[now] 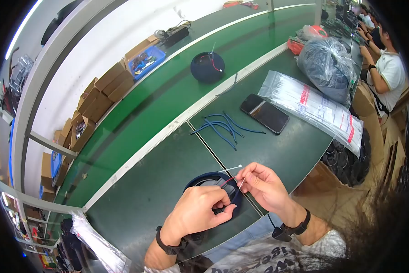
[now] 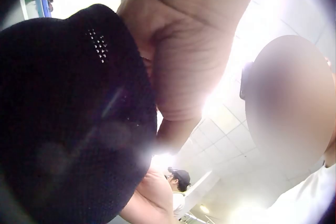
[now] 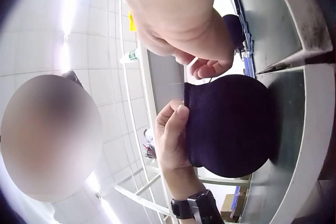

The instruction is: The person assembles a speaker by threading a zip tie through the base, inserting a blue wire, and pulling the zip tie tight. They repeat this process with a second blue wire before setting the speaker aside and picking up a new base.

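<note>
A round navy fabric-covered object (image 1: pixel 189 183) stands on the green table with its opening up; its knitted side (image 3: pixel 228 127) fills much of the right wrist view. My left hand (image 1: pixel 200 207) grips its rim, thumb and fingers curled at the opening; the left wrist view shows this hand (image 2: pixel 184 61) beside the dark fabric (image 2: pixel 68 124). At the opening's right side, my right hand (image 1: pixel 266 189) pinches a thin white strand (image 1: pixel 242 183) between thumb and fingertips. A red wire (image 1: pixel 228 180) runs from the opening towards those fingertips. A white cable tie (image 1: pixel 231 169) sticks out above the rim.
Several blue ties (image 1: pixel 222 127), a black phone (image 1: pixel 264 113) and a bag of white ties (image 1: pixel 311 107) lie beyond my hands. Another navy ball (image 1: pixel 207 68) sits on the green belt (image 1: pixel 154 109). Cardboard boxes (image 1: pixel 95 100) line the far side; people sit at right.
</note>
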Tool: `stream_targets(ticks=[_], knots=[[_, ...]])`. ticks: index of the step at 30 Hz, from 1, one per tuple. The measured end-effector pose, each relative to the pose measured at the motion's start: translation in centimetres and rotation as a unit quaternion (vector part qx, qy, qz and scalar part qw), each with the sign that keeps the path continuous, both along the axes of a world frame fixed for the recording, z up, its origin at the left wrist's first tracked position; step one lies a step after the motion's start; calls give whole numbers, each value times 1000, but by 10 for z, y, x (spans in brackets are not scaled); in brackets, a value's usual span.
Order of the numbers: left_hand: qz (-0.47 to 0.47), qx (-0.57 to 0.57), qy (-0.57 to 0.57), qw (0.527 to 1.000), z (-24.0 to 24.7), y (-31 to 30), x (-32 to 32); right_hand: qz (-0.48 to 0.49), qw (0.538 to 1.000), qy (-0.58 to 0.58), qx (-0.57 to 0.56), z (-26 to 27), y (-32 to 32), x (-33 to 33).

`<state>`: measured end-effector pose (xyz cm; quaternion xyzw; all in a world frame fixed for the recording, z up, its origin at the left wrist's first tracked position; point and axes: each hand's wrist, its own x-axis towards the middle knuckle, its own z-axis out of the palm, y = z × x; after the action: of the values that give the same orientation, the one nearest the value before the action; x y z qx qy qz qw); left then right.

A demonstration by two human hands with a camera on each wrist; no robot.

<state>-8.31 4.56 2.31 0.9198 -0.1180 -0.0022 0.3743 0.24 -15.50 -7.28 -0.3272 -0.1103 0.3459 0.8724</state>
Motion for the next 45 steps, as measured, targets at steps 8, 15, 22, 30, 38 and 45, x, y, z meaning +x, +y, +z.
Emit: stream_targets(ticks=[8, 15, 22, 30, 38, 45], knots=[[56, 23, -163, 985, 5, 9, 22, -47, 998, 25, 29, 3, 9, -5], [51, -3, -131, 990, -23, 16, 33, -32, 996, -29, -80, 2, 22, -12], [43, -4, -136, 990, -21, 19, 31, -29, 995, -46, -81, 3, 27, -13], [42, -14, -133, 990, -23, 22, 30, -27, 997, -35, -70, 2, 26, -15], [4, -29, -127, 991, -25, 27, 28, -20, 997, -24, -71, 0, 26, -15], [-8, -41, -114, 993, -19, 27, 27, 47, 998, -4, -34, 0, 21, -2]])
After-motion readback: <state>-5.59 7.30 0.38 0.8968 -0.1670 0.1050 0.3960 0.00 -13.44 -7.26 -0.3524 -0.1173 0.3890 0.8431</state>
